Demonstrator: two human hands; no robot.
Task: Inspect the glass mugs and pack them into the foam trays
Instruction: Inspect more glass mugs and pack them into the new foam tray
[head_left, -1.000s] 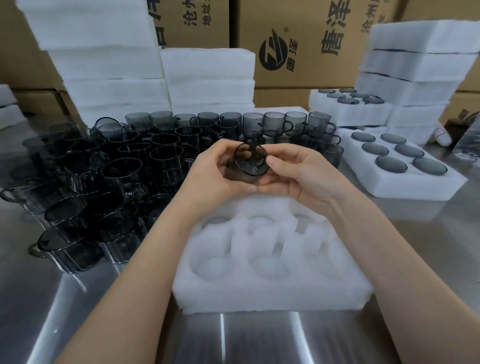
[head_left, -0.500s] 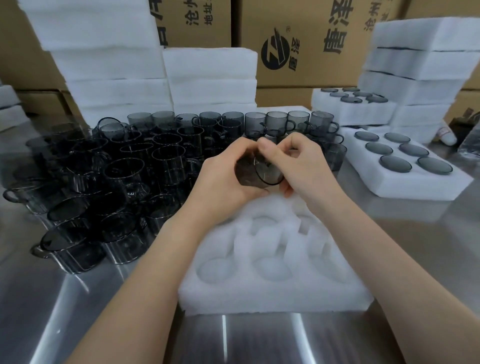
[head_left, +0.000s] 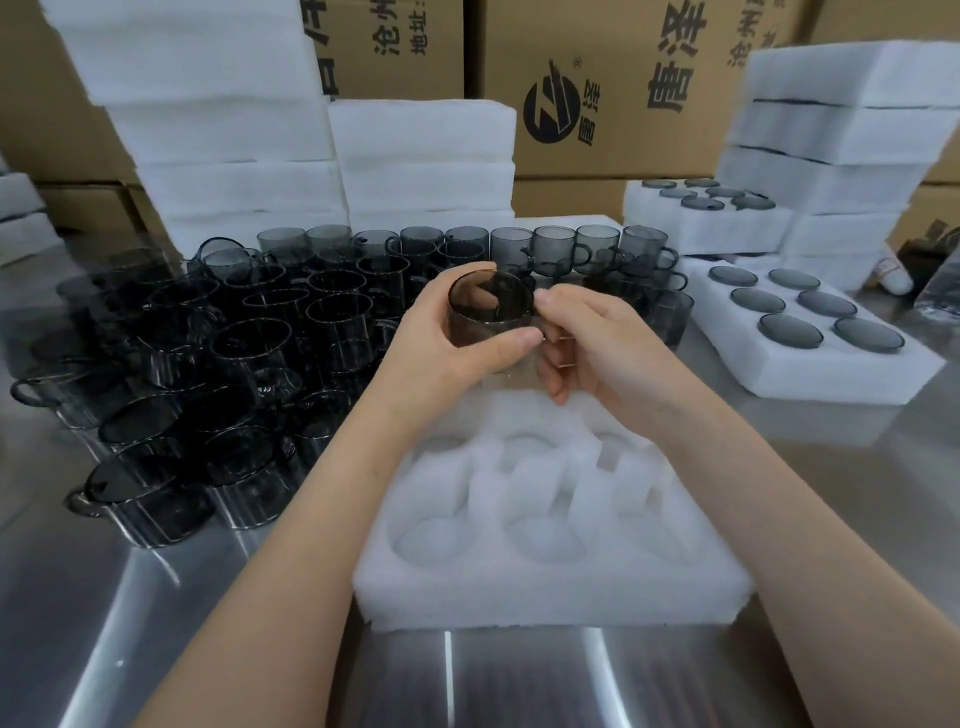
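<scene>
I hold one smoky grey glass mug (head_left: 488, 306) upright above the far edge of a white foam tray (head_left: 550, 577). My left hand (head_left: 441, 345) wraps around the mug's body, thumb across its front. My right hand (head_left: 597, 343) pinches the mug's rim and handle side with thumb and fingers. The tray's round pockets below hold nothing. Several more grey mugs (head_left: 270, 338) stand crowded on the steel table to the left and behind my hands.
A filled foam tray (head_left: 810, 358) with mugs seated in it lies at the right, another (head_left: 711, 218) behind it. Stacks of white foam (head_left: 218, 130) and cardboard boxes (head_left: 597, 83) line the back. Bare steel table (head_left: 156, 623) shows at the front.
The mug has turned from lying tilted on its side to upright with its mouth up. Both hands shifted their grip on it and moved slightly away from me.
</scene>
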